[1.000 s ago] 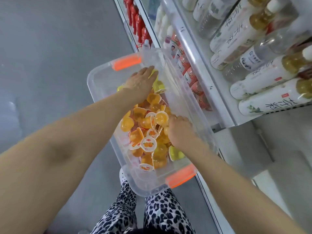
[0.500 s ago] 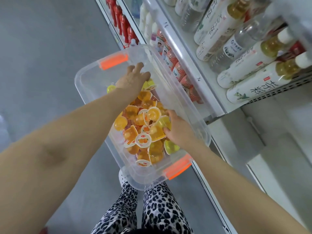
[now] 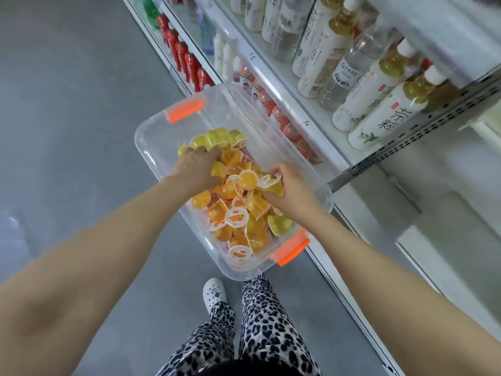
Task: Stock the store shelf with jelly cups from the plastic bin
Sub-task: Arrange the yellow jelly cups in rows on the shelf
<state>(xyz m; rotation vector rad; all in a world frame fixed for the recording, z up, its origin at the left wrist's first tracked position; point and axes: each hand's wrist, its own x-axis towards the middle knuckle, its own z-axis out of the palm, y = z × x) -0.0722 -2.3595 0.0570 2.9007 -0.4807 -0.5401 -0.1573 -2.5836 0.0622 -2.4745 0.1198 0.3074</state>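
A clear plastic bin (image 3: pixel 151 147) with orange latches stands on the floor beside the shelf, half full of several yellow and orange jelly cups (image 3: pixel 238 210). My left hand (image 3: pixel 196 169) lies on the cups at the bin's far end, fingers curled down among them. My right hand (image 3: pixel 291 189) is at the bin's right wall, its fingers curled round a yellow jelly cup (image 3: pixel 273 184) with a white lid. The store shelf (image 3: pixel 360 164) runs along the right of the bin.
The upper shelf holds several tall white-labelled drink bottles (image 3: pixel 379 115). A lower shelf holds red-netted jars (image 3: pixel 282 120), red bottles (image 3: pixel 187 61) and white bottles. Grey floor (image 3: pixel 67 104) spreads to the left. My leopard-print legs and white shoe (image 3: pixel 215 293) are just below the bin.
The view has drifted, so the bin sits lower and more central. My left hand drew back from the far rim onto the cups. My right hand closed round a cup.
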